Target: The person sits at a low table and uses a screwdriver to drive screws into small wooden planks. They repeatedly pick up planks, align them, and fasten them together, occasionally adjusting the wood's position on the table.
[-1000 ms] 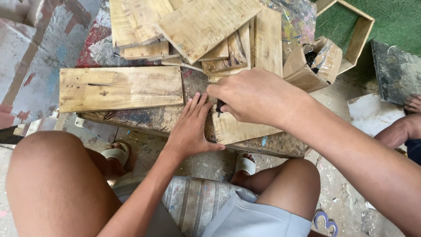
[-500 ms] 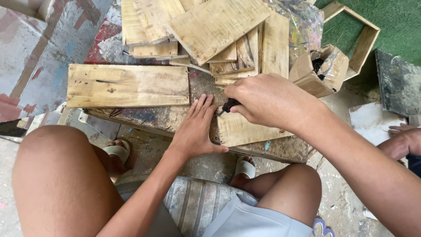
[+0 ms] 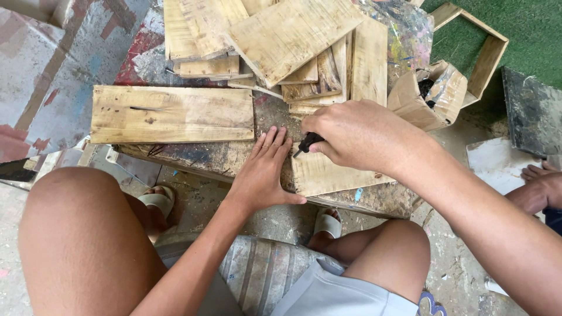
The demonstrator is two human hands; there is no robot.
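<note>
My left hand (image 3: 263, 172) lies flat, fingers together, on the low work board (image 3: 205, 155), pressed against the left edge of a small pale wood piece (image 3: 333, 175). My right hand (image 3: 357, 134) is closed around a thin black tool (image 3: 307, 143) whose tip touches the upper left corner of that wood piece. Most of the tool is hidden inside my fist.
A long plank (image 3: 172, 114) lies to the left. Several cut planks (image 3: 281, 41) are stacked at the back. A torn cardboard box (image 3: 430, 96) and a hexagonal wooden frame (image 3: 483, 52) sit at right. Another person's foot (image 3: 541, 181) shows at the right edge.
The view has shifted slightly. Both hands stay on the small wood piece, with the right hand and tool nudged a little along its top left corner.
</note>
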